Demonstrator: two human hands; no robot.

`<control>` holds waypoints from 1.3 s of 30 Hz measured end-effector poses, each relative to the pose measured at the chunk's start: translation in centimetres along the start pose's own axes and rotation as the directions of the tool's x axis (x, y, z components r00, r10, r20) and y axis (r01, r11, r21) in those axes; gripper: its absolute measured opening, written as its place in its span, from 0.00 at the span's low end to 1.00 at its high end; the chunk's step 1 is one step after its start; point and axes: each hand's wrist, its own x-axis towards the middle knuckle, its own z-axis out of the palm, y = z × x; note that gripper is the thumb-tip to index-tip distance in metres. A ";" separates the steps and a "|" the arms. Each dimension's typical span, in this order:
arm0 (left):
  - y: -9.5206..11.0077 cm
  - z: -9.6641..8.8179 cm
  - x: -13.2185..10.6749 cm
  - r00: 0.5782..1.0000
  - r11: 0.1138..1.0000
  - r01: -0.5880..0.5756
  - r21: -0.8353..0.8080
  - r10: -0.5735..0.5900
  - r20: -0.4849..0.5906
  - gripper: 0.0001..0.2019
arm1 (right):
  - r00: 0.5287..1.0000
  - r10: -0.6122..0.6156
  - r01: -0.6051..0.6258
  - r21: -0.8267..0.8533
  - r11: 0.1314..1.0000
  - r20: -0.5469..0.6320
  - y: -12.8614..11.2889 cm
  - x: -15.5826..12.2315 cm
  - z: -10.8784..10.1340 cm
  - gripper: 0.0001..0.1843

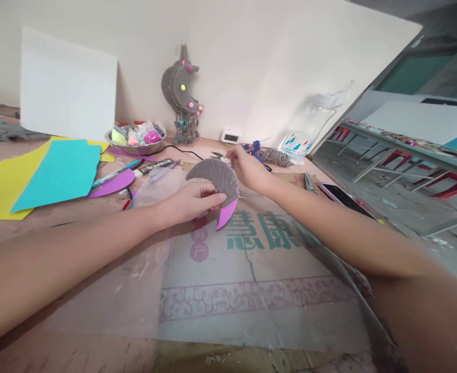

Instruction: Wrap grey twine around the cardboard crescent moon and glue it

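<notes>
My left hand grips a crescent moon by its inner edge, thumb on the front face. Rows of grey cord cover most of the crescent; its lower tip is bare purple foam. Close by the crescent's upper right edge is my right hand, its fingers drawn together. Something small and whitish shows at those fingertips, too unclear to name. The metal jaws of a small cutting tool appear just behind the crescent; I cannot tell whether my right hand touches it.
A printed translucent plastic sheet covers the table's front. Behind stand a bowl of clay packets, a decorated grey moon, a clock, a blue glue gun, grey cord and a glass jug. Foam sheets lie left, a phone right.
</notes>
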 end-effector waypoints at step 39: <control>0.4 0.4 -0.5 0.998 0.986 0.046 0.163 -0.050 0.023 0.17 | 0.901 -0.430 0.375 -0.400 0.836 -0.052 -3.4 -11.8 -2.2 0.07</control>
